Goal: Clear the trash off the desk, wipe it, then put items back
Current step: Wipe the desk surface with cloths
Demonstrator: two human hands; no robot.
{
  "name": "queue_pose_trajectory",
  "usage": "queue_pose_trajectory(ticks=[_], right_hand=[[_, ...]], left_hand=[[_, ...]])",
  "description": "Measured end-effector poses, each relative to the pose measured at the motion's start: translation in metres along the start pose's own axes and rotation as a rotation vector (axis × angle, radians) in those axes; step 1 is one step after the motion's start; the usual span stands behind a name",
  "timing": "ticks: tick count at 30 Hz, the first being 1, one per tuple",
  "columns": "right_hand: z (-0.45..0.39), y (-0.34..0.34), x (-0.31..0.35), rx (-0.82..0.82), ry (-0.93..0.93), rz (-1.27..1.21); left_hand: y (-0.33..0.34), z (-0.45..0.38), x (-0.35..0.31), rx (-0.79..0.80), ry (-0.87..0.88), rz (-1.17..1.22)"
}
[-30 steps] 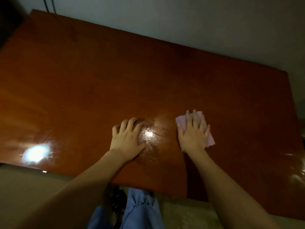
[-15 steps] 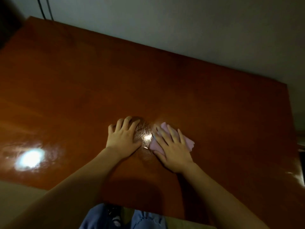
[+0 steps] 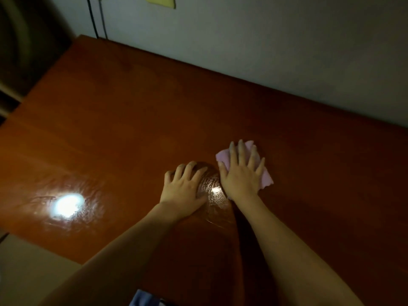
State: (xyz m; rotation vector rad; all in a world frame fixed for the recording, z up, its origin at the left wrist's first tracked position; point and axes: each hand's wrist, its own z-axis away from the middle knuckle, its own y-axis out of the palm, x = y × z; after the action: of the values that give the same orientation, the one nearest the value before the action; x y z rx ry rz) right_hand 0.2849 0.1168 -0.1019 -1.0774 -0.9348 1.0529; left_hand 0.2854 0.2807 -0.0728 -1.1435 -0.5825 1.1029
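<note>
A glossy reddish-brown desk (image 3: 132, 120) fills most of the view and carries nothing but my hands and a cloth. My right hand (image 3: 241, 175) lies flat with fingers spread on a small pink cloth (image 3: 266, 181), pressing it onto the desk right of centre. Most of the cloth is hidden under the palm; its edges stick out at the top left and lower right. My left hand (image 3: 184, 186) rests on the wood just left of it, fingers slightly bent, holding nothing. Wet smear marks shine between the hands.
A grey wall (image 3: 287, 51) runs along the desk's far edge, with two dark cables (image 3: 97, 18) hanging at the far left corner and a yellow note (image 3: 161, 1) above. A bright light reflection (image 3: 66, 204) sits on the desk's near left. Blue clothing (image 3: 143, 299) shows below the near edge.
My right hand slid the pink cloth left toward the left hand, then back right and a little farther away. The left hand stayed planted. The camera view shifted, showing more wall.
</note>
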Motion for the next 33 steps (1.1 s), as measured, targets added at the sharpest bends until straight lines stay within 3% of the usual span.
queue_pose_trajectory(ticks=[4, 7, 12, 15, 17, 24, 28, 33], right_hand=[[0.032, 0.008, -0.027, 0.022, -0.256, 0.079], [0.045, 0.005, -0.061, 0.093, -0.287, 0.111], [0.009, -0.009, -0.097, 0.093, -0.104, 0.074], [-0.029, -0.018, -0.081, 0.025, 0.123, 0.017], [-0.054, -0.023, -0.059, 0.031, 0.175, -0.016], [-0.041, -0.016, -0.012, 0.082, -0.122, 0.047], [-0.001, -0.008, -0.043, 0.118, -0.292, 0.061], [-0.016, -0.020, -0.100, 0.120, -0.225, 0.074]], left_hand=[[-0.007, -0.016, -0.007, 0.007, -0.049, 0.014], [-0.009, -0.028, -0.014, 0.008, -0.053, 0.028], [-0.011, -0.039, -0.016, -0.017, -0.040, 0.034], [-0.014, -0.042, -0.013, -0.002, -0.035, 0.017], [-0.016, -0.043, -0.010, 0.005, -0.035, 0.007], [-0.027, -0.049, 0.001, 0.056, -0.093, -0.008], [-0.034, -0.063, -0.012, 0.070, -0.117, 0.006], [-0.037, -0.082, -0.024, 0.040, -0.088, 0.001]])
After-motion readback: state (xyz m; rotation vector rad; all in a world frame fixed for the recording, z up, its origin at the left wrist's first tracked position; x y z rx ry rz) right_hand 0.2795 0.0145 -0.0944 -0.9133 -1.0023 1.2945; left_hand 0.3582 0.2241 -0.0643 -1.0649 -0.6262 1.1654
